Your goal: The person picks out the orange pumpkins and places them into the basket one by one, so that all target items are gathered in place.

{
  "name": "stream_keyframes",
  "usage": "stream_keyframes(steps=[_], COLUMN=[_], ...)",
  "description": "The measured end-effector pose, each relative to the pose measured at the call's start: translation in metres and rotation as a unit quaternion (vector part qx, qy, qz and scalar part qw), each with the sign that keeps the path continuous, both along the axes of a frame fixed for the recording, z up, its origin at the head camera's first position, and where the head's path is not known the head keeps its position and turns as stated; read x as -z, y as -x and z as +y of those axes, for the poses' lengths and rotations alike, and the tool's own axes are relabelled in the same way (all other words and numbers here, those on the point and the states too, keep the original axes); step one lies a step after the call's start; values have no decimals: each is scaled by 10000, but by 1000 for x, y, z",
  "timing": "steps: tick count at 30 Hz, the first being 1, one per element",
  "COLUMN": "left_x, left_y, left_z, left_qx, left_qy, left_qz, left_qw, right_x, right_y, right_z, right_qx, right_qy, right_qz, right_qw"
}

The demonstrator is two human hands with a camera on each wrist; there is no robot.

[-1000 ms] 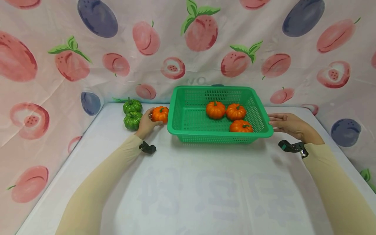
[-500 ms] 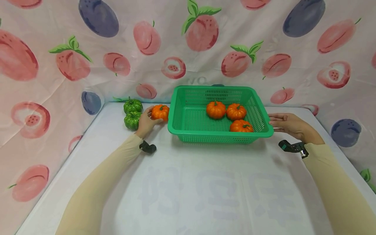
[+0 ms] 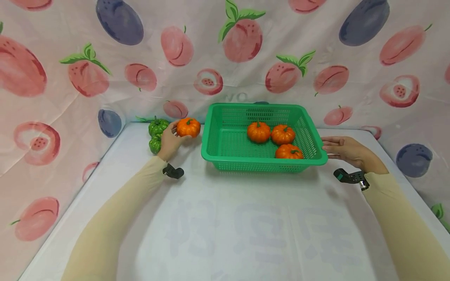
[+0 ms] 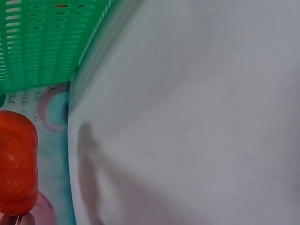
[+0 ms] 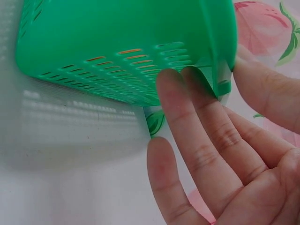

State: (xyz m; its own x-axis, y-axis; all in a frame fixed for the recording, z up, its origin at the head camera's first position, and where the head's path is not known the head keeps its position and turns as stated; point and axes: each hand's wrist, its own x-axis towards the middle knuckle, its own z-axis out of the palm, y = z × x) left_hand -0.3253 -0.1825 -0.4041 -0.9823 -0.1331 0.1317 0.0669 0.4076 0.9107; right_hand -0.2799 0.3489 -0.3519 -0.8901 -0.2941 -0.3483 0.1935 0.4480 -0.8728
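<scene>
My left hand (image 3: 171, 142) grips a small orange pumpkin (image 3: 188, 127) with a curved stem, raised just left of the green basket (image 3: 263, 159). In the left wrist view the pumpkin (image 4: 18, 161) shows at the left edge, with only fingertips below it. Two green pumpkins stand beside that hand, the back one (image 3: 158, 127) and the front one (image 3: 155, 144), partly hidden by it. My right hand (image 3: 346, 150) pinches the basket's right rim; in the right wrist view the thumb lies at the rim (image 5: 224, 42) and the fingers reach underneath, against the wall.
Inside the basket, toward its right, sit three orange pumpkins: the left one (image 3: 258, 132), the right one (image 3: 283, 134) and the front one (image 3: 288, 151). A white-covered table (image 3: 246, 222) extends in front. Behind it hangs a fruit-print cloth (image 3: 207, 50).
The orange pumpkin has come up from the table in my left hand, moving slightly back and left. My right hand and the basket have stayed put.
</scene>
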Motion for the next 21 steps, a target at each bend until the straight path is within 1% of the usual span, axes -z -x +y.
stream_keyframes(steps=[4,8,11,13,15,18,21], left_x=[-7,-15,-25,-31,-38,-46,-55], left_y=[2,4,5,5,6,8,9], left_z=[-4,-8,-13,-15,-17,-20,-23], left_qx=[-89,-106,-55,-61,-37,-4,135], left_qy=[5,-91,-93,6,19,-17,-135], left_qz=[52,45,68,80,102,107,104], left_qw=[9999,9999,9999,9999,9999,9999,9998], right_x=[1,1,1,1,0,0,1], right_y=[0,1,0,0,0,1,1], right_z=[0,1,0,0,0,0,0], right_qx=[-2,-14,-38,-37,-30,-16,-23], right_qy=[-6,-10,-36,-67,-92,-111,-102], right_qz=[8,4,4,7,6,2,7], right_qw=[10000,10000,10000,10000,10000,9999,9999])
